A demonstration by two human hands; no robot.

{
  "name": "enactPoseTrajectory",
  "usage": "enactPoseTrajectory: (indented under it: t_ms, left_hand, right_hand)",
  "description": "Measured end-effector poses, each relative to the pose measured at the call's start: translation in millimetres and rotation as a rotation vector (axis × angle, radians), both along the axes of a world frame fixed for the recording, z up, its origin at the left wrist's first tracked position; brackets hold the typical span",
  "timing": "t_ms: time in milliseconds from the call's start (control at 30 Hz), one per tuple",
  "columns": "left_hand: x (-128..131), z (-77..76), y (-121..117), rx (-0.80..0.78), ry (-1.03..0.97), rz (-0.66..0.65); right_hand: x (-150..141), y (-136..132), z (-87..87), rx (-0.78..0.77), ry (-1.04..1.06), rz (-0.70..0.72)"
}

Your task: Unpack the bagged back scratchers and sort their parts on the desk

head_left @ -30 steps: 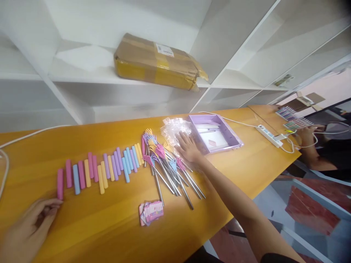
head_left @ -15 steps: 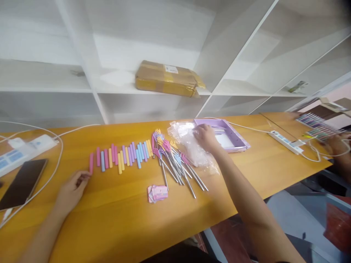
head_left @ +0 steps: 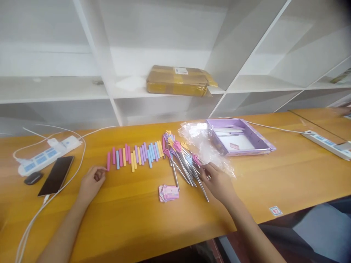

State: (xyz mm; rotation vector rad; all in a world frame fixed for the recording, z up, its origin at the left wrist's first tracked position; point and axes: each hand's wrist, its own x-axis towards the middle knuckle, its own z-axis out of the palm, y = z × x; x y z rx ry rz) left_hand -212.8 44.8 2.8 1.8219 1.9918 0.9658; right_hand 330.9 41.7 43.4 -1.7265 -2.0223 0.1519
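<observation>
At the left end of a row of coloured sticks point(head_left: 143, 153), my left hand point(head_left: 91, 184) is curled, its fingertips closed at the lower end of a pink stick point(head_left: 108, 161). Right of the row lies a loose pile of back scratchers point(head_left: 182, 160) with metal rods and small pink, yellow, blue and purple hand-shaped heads. At the pile's right side my right hand point(head_left: 219, 182) has its fingers closed around a back scratcher point(head_left: 196, 160) with a pink head; the grip is partly hidden. Small pink cards point(head_left: 168, 193) lie stacked in front of the pile.
Clear plastic bags point(head_left: 200, 140) lie beside an open purple box point(head_left: 246, 149) holding thin strips and a small card. Power strips point(head_left: 41, 159) point(head_left: 327, 144), a phone point(head_left: 56, 176) and white cables are on the table. A taped parcel point(head_left: 178, 80) sits on the shelf behind.
My right hand has moved from the plastic bags down to the back scratchers. My left hand stays at the pink stick. The view has swung left.
</observation>
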Motion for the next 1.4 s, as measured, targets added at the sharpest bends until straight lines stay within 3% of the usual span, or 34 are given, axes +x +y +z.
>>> enactPoseTrajectory:
  t_ms: [200, 400, 633, 800, 900, 1033, 1100, 1167, 1267, 1400]
  left_hand:
    - [9, 7.2, -4, -0.025, 0.023, 0.133]
    - [16, 16.0, 13, -0.060, 0.176, 0.172]
    - [17, 21.5, 30, -0.173, 0.288, 0.196]
    - [11, 36.6, 11, -0.186, 0.238, 0.165]
    - [23, 40.9, -15, -0.169, 0.172, 0.151]
    - [65, 41.9, -37, -0.144, 0.071, 0.025]
    - [89, 42.1, -34, -0.102, 0.026, -0.091]
    - [107, 39.6, -24, 0.006, -0.032, -0.216]
    - [119, 27.3, -11, 0.064, -0.055, -0.275]
    - [115, 5.9, -10, 0.079, -0.080, -0.364]
  right_hand:
    - [-36, 34, -5.4, -0.078, -0.158, -0.154]
    - [-51, 50, -15.5, -0.156, -0.246, -0.121]
    - [-55, 56, -14.6, -0.184, -0.151, -0.119]
    - [-42, 58, -3.1, -0.139, -0.019, -0.132]
    - [-30, 50, 10.1, -0.053, 0.182, -0.141]
    - [-40, 41, 23.7, -0.005, 0.961, 0.007]
    - [-62, 42, 25.2, -0.062, 1.168, 0.100]
    - [-89, 44, 22.7, -0.102, 1.221, 0.159]
    - [-121, 46, 13.8, -0.137, 1.294, 0.217]
    - [-127, 39, -0.7, -0.157, 1.335, 0.237]
